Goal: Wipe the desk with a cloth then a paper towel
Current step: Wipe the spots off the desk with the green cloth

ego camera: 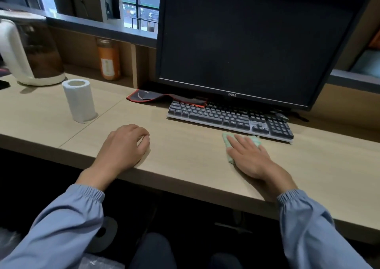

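The right grip (249, 157) lies flat, fingers straight, pressing the green cloth (226, 142) beneath it onto the counter (185, 153), with the keyboard (226, 116) just beyond. The left grip (123, 145) rests loosely curled, holding nothing. The paper towel roll (79, 100) stands beyond it, leftward.

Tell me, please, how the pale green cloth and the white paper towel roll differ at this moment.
The pale green cloth lies flat under the right hand, which presses it with straight fingers; the white paper towel roll stands upright, untouched. The cloth sits just in front of the dark grey keyboard; the roll stands far to the left. Both rest on the light wooden desk.
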A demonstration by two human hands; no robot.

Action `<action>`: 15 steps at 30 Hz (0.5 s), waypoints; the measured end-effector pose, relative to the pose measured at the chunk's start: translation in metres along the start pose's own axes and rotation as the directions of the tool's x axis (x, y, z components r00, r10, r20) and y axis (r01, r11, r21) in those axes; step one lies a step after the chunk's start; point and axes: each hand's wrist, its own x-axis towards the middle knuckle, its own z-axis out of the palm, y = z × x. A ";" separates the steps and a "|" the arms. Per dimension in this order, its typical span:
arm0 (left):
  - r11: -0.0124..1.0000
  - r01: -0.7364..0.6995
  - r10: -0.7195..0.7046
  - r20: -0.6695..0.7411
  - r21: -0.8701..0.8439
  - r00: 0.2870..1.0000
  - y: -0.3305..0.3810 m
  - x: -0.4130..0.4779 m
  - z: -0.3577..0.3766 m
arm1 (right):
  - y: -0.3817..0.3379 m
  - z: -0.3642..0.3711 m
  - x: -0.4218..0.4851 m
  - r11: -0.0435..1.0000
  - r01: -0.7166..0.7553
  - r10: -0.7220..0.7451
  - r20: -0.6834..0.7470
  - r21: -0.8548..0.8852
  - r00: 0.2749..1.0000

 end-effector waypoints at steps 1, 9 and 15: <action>1.000 0.001 -0.001 -0.007 -0.010 1.000 -0.002 -0.001 0.000 | -0.006 0.001 0.003 1.000 -0.026 0.026 -0.003 0.009 1.000; 0.999 0.023 -0.026 -0.081 -0.041 0.996 -0.012 -0.005 -0.005 | -0.156 0.029 0.013 0.944 0.330 -0.329 0.031 -0.030 0.944; 0.998 0.035 -0.038 -0.071 -0.050 0.997 -0.020 -0.005 -0.008 | -0.102 0.012 0.031 0.944 0.328 -0.328 0.029 -0.008 0.944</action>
